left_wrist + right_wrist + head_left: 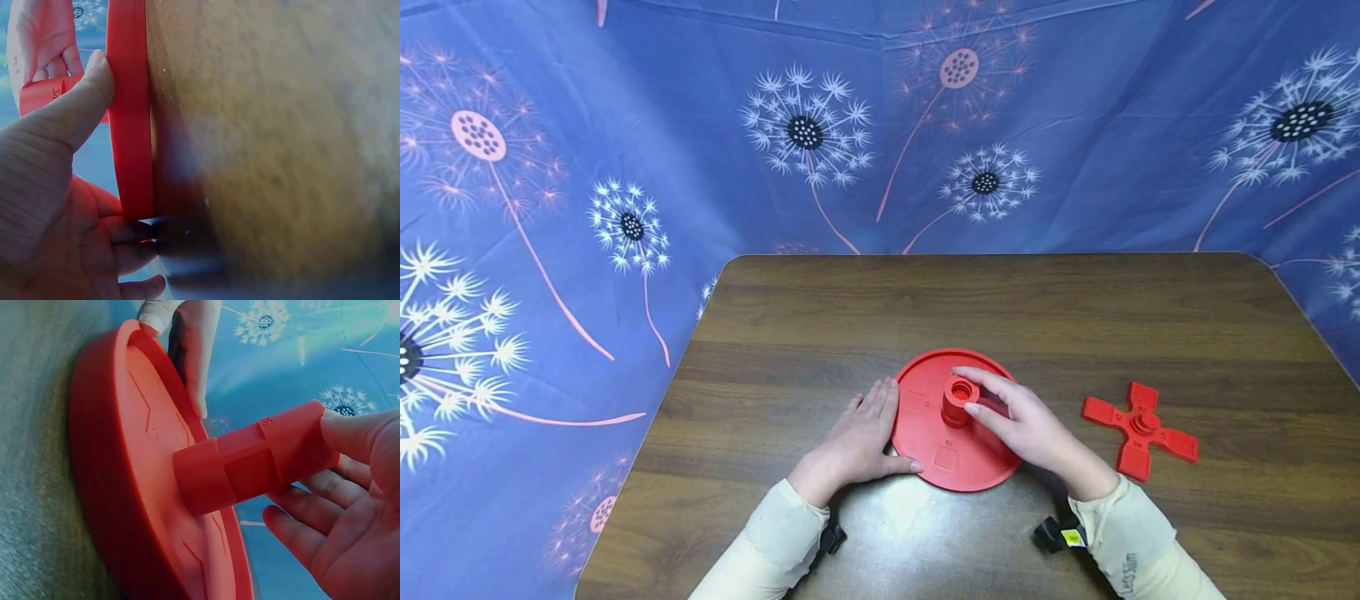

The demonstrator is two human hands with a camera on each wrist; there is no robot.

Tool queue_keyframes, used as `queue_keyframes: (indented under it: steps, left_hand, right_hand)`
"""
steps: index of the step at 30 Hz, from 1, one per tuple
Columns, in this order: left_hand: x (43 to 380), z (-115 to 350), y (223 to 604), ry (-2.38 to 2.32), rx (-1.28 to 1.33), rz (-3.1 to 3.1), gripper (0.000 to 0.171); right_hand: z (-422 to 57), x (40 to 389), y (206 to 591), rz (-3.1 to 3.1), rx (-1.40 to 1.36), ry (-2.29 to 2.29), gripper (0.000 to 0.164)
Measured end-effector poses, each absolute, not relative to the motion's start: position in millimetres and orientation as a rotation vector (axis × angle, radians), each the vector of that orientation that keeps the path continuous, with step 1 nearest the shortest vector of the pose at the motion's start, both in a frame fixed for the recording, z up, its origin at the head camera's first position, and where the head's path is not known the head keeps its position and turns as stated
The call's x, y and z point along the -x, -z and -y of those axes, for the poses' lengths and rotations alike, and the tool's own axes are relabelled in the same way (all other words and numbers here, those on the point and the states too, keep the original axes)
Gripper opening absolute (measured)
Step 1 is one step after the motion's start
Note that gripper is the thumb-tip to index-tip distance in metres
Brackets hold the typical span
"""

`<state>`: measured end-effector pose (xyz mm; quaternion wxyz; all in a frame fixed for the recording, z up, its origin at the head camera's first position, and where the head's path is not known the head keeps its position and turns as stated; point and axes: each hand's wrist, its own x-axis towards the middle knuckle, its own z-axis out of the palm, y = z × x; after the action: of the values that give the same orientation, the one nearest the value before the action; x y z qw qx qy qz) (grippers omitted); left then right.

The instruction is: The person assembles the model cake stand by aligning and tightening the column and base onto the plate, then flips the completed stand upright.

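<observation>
A round red plastic disc [917,450] with a raised rim lies on the table. From its middle rises a red hollow post [259,456], flat-sided in places and with small raised marks. My right hand [1026,421] pinches the post near its top, thumb on one side and fingers on the other. At the disc's left side rests my left hand [861,433], its fingers straight along the edge and its thumb [87,100] against the rim. To the right of my right hand lies a red four-armed cross piece [1142,427] with a round hub.
All of this stands on a brown wood-grain table [775,333] with rounded far corners. Behind it and to the left hangs a blue cloth [700,125] printed with dandelions. Each wrist carries a small black camera mount [1052,535].
</observation>
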<state>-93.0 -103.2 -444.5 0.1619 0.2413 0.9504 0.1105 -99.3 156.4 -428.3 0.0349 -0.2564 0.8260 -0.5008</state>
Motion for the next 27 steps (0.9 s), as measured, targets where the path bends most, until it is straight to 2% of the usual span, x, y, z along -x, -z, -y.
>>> queue_keyframes:
  steps: [10,27]
  left_hand:
    - [93,103,445,-0.316,-0.684,-2.720,0.118]
    - [93,102,446,-0.287,-0.679,-2.724,0.119]
  right_hand:
    - [-147,96,438,-2.541,0.726,1.755,0.041]
    - [-138,87,439,-2.816,0.605,1.633,0.041]
